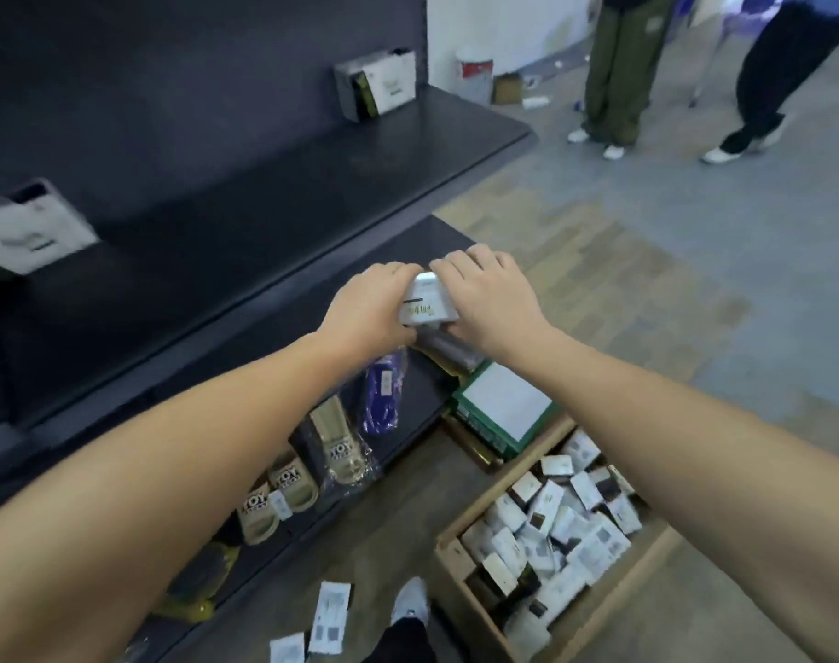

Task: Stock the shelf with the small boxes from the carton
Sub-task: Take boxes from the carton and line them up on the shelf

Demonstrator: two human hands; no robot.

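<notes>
Small boxes [427,306] — held at frame centre, left hand [369,308] and right hand [486,299] fingers curled round them; shelf [274,184] holds two stacks, carton [460,562] at lower right still nearly full.

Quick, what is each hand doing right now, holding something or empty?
Left hand: closed around one side of a small white box.
Right hand: closed around the other side of the same box.

White small box [427,303] above shelf [312,184]
</notes>
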